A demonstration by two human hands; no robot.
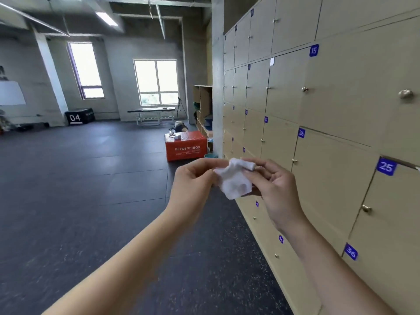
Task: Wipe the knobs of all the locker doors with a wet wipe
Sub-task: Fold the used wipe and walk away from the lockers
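hands: left hand (193,178) and right hand (272,183) both pinching wet wipe (234,181) at centre, likely refolding for a clean face | knobs (366,209): lockers (341,105), 3 o'clock, untouched

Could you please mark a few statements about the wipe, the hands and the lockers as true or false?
1. Both hands hold the white wipe. True.
2. The left hand is pressing the wipe on a knob. False: the wipe is held in the air, away from the lockers.
3. The orange box stands on the floor. True.
4. The right hand rests on locker 25. False: it holds the wipe.
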